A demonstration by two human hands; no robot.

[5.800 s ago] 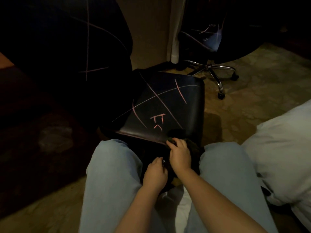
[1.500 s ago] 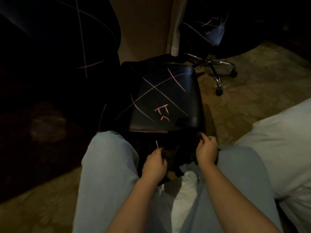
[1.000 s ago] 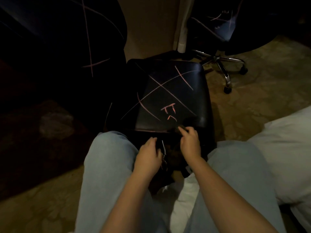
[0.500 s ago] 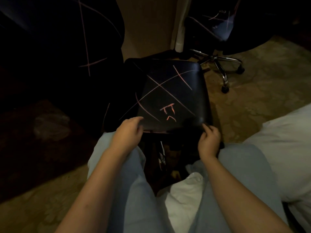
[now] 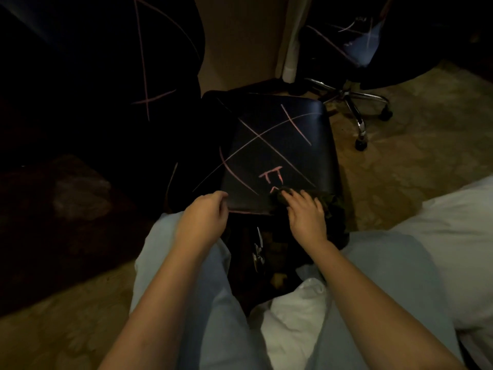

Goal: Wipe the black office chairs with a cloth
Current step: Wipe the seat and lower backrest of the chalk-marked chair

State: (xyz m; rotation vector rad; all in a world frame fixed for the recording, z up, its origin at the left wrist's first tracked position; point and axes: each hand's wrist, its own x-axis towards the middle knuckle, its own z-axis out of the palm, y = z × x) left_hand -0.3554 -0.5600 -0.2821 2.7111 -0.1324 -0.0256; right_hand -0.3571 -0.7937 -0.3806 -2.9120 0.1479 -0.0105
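Dim room, mottled tan floor [image 5: 416, 161], beige wall [image 5: 240, 36] top centre. Far left: black chair back [image 5: 112, 76], upright, with pink chalk lines on it. Centre: black chair seat [image 5: 282, 134] with crossing pink lines and a small pink scribble near its front edge.

Left hand [image 5: 205, 217] is at the seat's front-left edge, fingers curled onto the edge and gripping it. Right hand [image 5: 306, 212] is at the front-right of the seat, fingers spread and pressing down flat on a dark cloth [image 5: 332, 205]. The cloth is bunched on the seat just below the scribble, and part of it hangs over the front edge.

Person's light blue trousers [image 5: 181, 303] flank the seat front. White fabric [image 5: 296, 305] lies between the legs.

Upper right: second office chair [image 5: 357, 46], black with pink marks, and its chrome star base [image 5: 352, 100] on castors stands on the floor, apart from the centre seat. Far right: white bedding [image 5: 448, 222].
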